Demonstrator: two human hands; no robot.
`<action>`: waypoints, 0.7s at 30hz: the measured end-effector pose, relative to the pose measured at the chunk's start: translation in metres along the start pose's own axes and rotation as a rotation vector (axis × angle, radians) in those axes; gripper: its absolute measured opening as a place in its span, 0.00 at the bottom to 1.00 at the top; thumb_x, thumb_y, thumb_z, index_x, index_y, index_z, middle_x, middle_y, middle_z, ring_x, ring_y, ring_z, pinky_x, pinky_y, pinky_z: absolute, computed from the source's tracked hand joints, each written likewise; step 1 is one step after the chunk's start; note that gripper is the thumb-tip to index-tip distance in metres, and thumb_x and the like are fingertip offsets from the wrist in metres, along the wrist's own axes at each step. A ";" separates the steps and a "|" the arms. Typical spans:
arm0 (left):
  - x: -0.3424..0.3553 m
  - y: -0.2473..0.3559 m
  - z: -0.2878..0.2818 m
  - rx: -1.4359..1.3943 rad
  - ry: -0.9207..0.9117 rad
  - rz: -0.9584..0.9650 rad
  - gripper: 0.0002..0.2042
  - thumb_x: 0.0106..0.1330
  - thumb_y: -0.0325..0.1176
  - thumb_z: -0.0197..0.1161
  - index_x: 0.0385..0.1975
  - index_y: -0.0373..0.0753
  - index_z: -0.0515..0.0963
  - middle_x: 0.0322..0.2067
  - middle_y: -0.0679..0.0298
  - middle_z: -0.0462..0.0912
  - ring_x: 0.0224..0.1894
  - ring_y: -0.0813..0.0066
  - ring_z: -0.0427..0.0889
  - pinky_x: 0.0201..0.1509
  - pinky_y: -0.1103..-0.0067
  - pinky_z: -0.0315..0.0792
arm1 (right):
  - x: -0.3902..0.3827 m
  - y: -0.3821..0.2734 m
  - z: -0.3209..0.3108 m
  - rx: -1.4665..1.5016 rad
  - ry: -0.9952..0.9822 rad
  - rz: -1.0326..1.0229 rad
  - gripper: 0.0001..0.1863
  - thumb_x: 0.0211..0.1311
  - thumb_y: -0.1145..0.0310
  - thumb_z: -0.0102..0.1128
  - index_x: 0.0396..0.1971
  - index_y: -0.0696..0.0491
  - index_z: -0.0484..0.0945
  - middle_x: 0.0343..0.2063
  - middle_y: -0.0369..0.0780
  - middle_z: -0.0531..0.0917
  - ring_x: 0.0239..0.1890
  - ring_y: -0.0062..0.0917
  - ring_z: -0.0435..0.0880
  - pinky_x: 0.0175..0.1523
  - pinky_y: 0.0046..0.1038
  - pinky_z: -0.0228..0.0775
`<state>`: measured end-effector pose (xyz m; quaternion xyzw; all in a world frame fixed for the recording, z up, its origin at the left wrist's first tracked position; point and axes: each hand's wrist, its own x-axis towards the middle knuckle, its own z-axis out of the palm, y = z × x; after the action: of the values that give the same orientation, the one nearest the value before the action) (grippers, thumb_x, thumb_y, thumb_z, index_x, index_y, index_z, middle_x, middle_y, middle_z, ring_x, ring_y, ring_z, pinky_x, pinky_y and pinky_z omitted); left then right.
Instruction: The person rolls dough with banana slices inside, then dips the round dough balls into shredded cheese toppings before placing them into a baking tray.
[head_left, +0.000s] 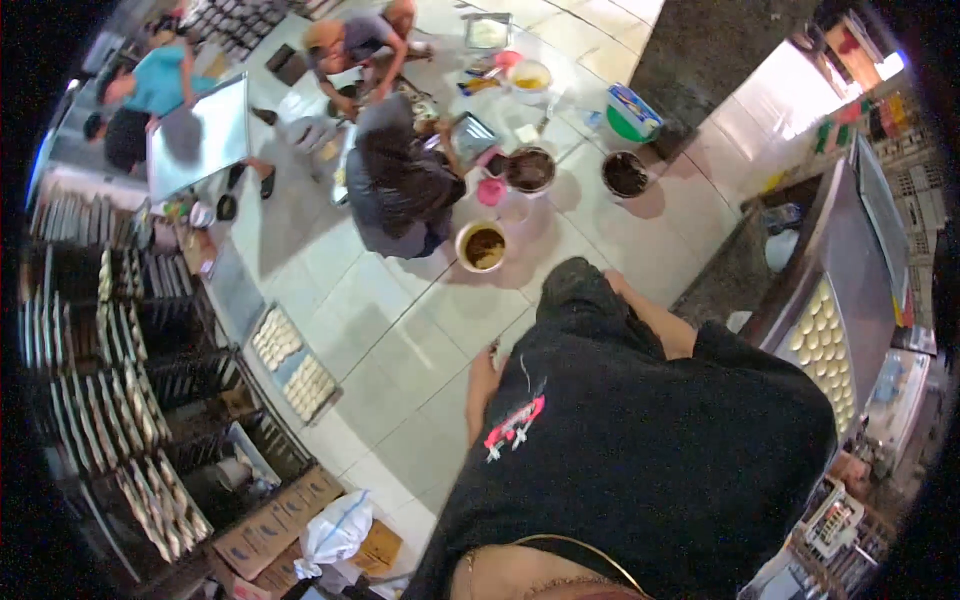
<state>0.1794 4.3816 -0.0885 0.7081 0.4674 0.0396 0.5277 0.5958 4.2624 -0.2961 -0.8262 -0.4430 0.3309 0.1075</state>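
My left hand [491, 357] hangs low on the left of my body, over the tiled floor; its fingers are too small and blurred to make out. My right hand [614, 284] is against my dark trousers [578, 285], with its fingers mostly hidden. Ahead of my legs stands a pale tub [484, 246] holding a brown mass. Beyond it are a bowl of dark filling [530, 171] and another dark-filled bowl [626, 175]. A pink cup [491, 192] sits between the tubs.
A crouching person in dark clothes [402, 180] and another bent person [355, 45] work ahead; a person in teal [160, 80] holds a large metal tray [205, 137]. Trays of pale dough pieces [295, 362] lie left, beside loaded racks [110, 400]. More dough pieces [822, 345] are right.
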 end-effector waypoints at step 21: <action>0.653 0.223 0.008 -0.291 -0.331 0.057 0.19 0.70 0.40 0.60 0.53 0.33 0.71 0.35 0.57 0.80 0.32 0.71 0.79 0.32 0.74 0.72 | 0.291 0.029 -0.318 0.994 0.348 0.590 0.14 0.62 0.67 0.63 0.46 0.54 0.81 0.37 0.37 0.84 0.36 0.21 0.83 0.33 0.25 0.76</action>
<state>0.6876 4.8343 -0.2027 0.6343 0.3436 0.0046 0.6925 0.9323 4.5157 -0.1997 -0.8071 0.0365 0.3740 0.4553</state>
